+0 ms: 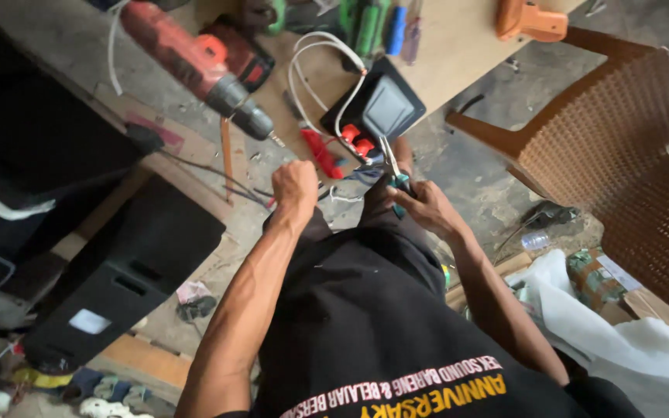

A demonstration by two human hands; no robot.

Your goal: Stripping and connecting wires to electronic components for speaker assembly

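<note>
The person's left hand (296, 188) is closed in a fist around thin dark wires (222, 179), which run away from it to the left across the floor; a bit of red shows just under the fist, too small to identify. The right hand (420, 205) is closed around the teal handles of a pair of pliers (393, 166); the metal jaws point far, toward a black plastic panel (375, 110) lying on a sheet of board (458, 46). Two red terminals (356, 139) sit at the near edge of that panel, just beyond the plier tips; a white cable (311, 77) loops over the panel's left side. Whether the pliers touch the terminals cannot be told from this view.

A red screwdriver (320, 153) lies just left of the panel, between it and the left hand. Farther left and far, a red and black cordless drill (195, 66) rests with its chuck pointing toward the hands. A large black moulded panel (129, 267) lies near and left on the floor; a brown woven plastic chair (621, 131) stands to the right; white cloth (621, 325) is heaped near the right edge. The person wears a black shirt (373, 325) with lettering.
</note>
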